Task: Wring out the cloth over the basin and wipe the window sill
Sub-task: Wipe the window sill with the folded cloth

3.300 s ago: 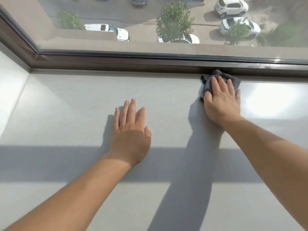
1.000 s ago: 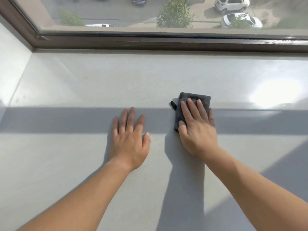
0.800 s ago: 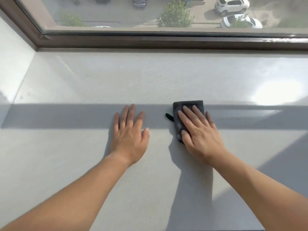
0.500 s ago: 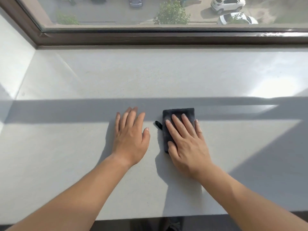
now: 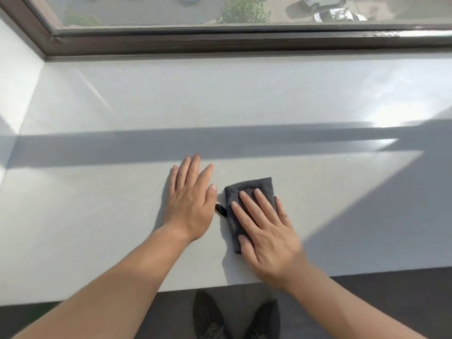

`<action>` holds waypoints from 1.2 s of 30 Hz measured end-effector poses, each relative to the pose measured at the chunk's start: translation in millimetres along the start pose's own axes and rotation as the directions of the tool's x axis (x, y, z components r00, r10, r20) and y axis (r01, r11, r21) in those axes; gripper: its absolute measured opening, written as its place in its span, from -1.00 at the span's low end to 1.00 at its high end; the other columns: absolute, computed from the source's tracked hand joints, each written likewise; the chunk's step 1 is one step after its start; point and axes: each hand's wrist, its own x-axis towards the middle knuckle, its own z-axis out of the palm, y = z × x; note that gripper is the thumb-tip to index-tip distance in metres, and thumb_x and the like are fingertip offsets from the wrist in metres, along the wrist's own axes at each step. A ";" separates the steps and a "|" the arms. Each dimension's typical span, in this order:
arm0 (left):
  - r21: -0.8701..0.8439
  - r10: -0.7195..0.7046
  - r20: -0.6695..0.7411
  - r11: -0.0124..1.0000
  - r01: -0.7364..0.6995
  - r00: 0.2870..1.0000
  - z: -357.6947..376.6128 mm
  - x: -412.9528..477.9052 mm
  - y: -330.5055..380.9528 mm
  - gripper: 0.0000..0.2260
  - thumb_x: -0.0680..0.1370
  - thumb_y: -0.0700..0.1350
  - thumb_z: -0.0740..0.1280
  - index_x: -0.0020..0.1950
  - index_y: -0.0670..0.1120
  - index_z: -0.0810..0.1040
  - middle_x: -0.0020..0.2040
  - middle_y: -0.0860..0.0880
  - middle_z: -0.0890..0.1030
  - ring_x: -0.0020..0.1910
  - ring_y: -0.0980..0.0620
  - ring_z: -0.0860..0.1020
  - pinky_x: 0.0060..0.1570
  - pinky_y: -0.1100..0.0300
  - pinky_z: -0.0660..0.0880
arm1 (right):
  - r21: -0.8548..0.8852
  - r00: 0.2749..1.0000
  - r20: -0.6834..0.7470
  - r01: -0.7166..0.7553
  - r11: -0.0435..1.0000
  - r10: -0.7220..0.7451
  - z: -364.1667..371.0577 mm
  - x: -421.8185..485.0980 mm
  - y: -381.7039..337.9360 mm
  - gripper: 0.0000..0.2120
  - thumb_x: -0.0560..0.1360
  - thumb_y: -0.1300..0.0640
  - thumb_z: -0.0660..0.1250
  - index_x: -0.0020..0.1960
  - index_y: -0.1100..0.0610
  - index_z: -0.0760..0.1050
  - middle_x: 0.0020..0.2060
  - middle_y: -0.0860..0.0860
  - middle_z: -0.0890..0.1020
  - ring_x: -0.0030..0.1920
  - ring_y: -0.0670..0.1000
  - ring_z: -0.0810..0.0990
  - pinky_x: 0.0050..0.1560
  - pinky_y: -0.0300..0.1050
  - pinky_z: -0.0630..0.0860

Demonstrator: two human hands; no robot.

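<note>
– Pulled back from the window frame (image 5: 220,42) at the top, the cloth (image 5: 249,186) now sits at centre-right of the picture, close to the sill's front edge, having slid down and left.
– So that stroke is nearly done?
– I'd judge so. One back-to-front strip looks covered, and much of the window sill (image 5: 97,216) on either side probably remains.
– Where is it relative to the fingers?
– Underneath them. The right hand (image 5: 266,238) lies flat on it, fingers (image 5: 254,207) straight and slightly spread, pressing rather than gripping. The cloth's far end shows beyond the fingertips and its black loop (image 5: 220,209) pokes out leftward.
– And the other hand?
– The left hand (image 5: 192,204) rests flat on bare sill just beside it, thumb near that loop, holding nothing.
</note>
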 end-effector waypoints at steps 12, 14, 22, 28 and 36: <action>0.094 0.055 0.024 0.994 -0.057 0.998 -2.2 -16.6 19.4 -0.47 0.59 0.15 -0.01 0.53 0.02 0.29 0.61 -0.08 0.11 0.60 -0.01 -0.09 0.52 -0.11 -0.27 | -0.002 0.997 -0.013 -0.078 0.997 0.078 3.0 -52.3 -14.6 -0.39 0.58 -0.07 0.11 0.60 0.02 0.17 0.60 0.02 0.17 0.61 0.12 0.02 0.54 0.28 0.07; 0.090 0.074 0.032 0.993 -0.077 0.997 -1.0 -28.8 25.8 -0.48 0.60 0.13 -0.01 0.54 0.02 0.28 0.62 -0.07 0.09 0.60 -0.02 -0.10 0.53 -0.08 -0.26 | -0.019 0.999 0.036 0.008 1.000 -0.007 -1.1 -57.7 1.6 -0.40 0.59 -0.09 0.10 0.61 -0.01 0.14 0.60 -0.01 0.15 0.61 0.08 0.01 0.55 0.25 0.06; 0.076 -0.030 0.106 0.997 0.022 0.994 6.8 -52.0 41.6 -0.49 0.65 0.11 0.01 0.60 0.04 0.09 0.63 -0.02 -0.14 0.58 0.05 -0.26 0.52 -0.04 -0.30 | -0.010 0.945 -0.047 -0.325 0.946 0.324 -9.0 -63.6 19.2 -0.39 0.57 -0.08 0.03 0.61 0.02 0.14 0.60 0.01 0.14 0.61 0.11 0.00 0.56 0.23 -0.04; 0.128 -0.090 0.090 0.989 0.078 0.992 4.3 -52.3 55.2 -0.52 0.65 0.10 0.02 0.56 0.00 0.15 0.63 -0.07 -0.06 0.59 -0.02 -0.19 0.53 -0.11 -0.25 | -0.027 0.999 0.040 0.015 1.000 -0.014 -11.0 -89.7 45.8 -0.42 0.59 -0.08 0.08 0.60 -0.03 0.16 0.60 -0.06 0.16 0.61 0.03 0.01 0.57 0.20 0.02; 0.088 -0.017 0.125 0.996 0.006 0.992 18.4 -37.5 96.0 -0.46 0.65 0.16 -0.02 0.61 0.06 -0.01 0.63 -0.04 -0.21 0.57 0.00 -0.30 0.52 -0.06 -0.32 | -0.012 0.939 -0.046 -0.341 0.940 0.340 -22.9 -80.2 85.2 -0.38 0.56 -0.09 -0.01 0.61 0.00 0.09 0.62 -0.01 0.09 0.62 0.07 -0.07 0.57 0.20 -0.13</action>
